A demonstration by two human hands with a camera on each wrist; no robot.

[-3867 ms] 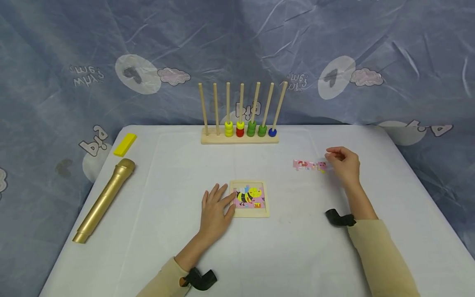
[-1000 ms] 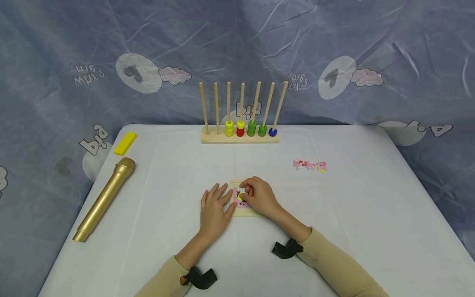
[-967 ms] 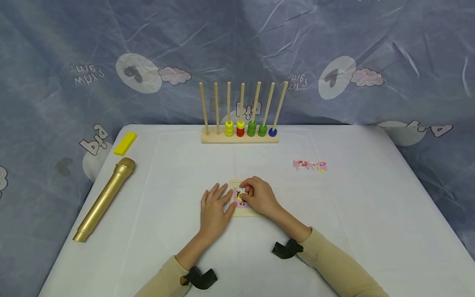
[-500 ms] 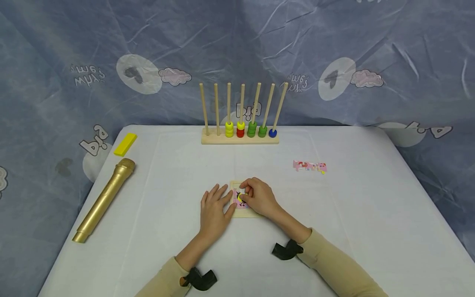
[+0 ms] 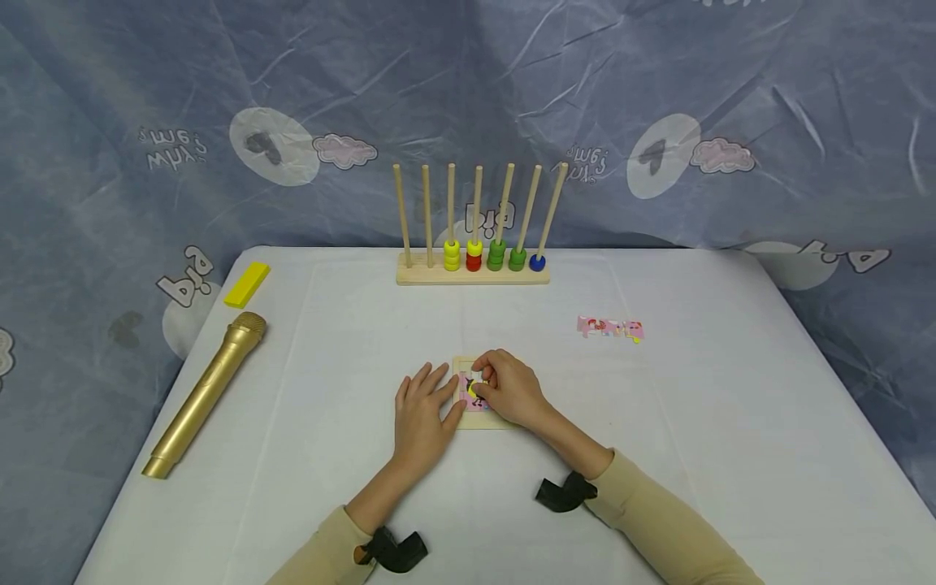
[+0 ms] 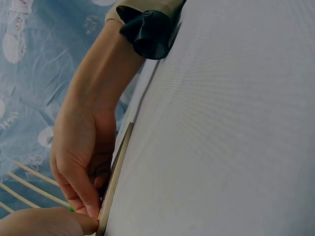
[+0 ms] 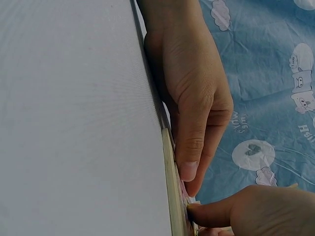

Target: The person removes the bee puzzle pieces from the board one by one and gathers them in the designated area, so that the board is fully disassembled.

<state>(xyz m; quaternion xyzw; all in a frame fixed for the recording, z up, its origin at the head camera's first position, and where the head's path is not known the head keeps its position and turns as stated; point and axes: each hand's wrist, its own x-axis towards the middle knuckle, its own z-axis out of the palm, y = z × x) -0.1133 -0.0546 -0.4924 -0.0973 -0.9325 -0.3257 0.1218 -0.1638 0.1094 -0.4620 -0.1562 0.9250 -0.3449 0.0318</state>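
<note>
A small square wooden puzzle [image 5: 464, 421] with a bee picture lies at the middle of the table. My left hand [image 5: 424, 418] rests flat at its left edge, fingers spread, thumb and index finger touching the frame. My right hand [image 5: 514, 388] is over the puzzle and covers its right part. Its bent thumb and index finger pinch a small puzzle piece at the board; the piece is mostly hidden. In the right wrist view the right thumb [image 7: 211, 212] meets the board's surface, with the left hand [image 7: 194, 88] beside it. A strip of pink puzzle pieces [image 5: 610, 327] lies farther right.
A wooden bead stand [image 5: 472, 277] with upright pegs and coloured beads is at the back edge. At the left lie a gold microphone [image 5: 205, 396] and a yellow block [image 5: 247, 284]. A white cloth [image 5: 329, 349] covers the table.
My right hand has come from the pink strip at the right to the puzzle, and has held still there for about the last second. The left hand has stayed in place.
</note>
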